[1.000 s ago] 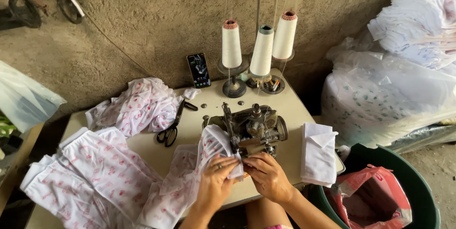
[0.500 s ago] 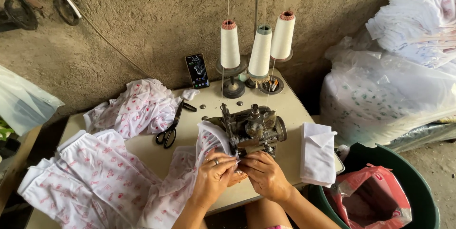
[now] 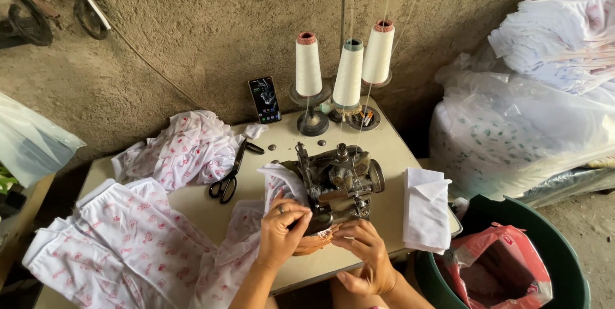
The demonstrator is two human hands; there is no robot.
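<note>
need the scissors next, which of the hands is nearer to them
Left. The left hand is at the printed fabric beside the sewing machine, just right of and below the black scissors. The right hand is farther right, at the machine's front.

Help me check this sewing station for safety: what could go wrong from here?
1. The left hand and right hand work right against the sewing machine, so fingers could get nicked.
2. The printed fabric bunches under the machine and may snag.
3. The scissors lie near loose cloth.
</note>
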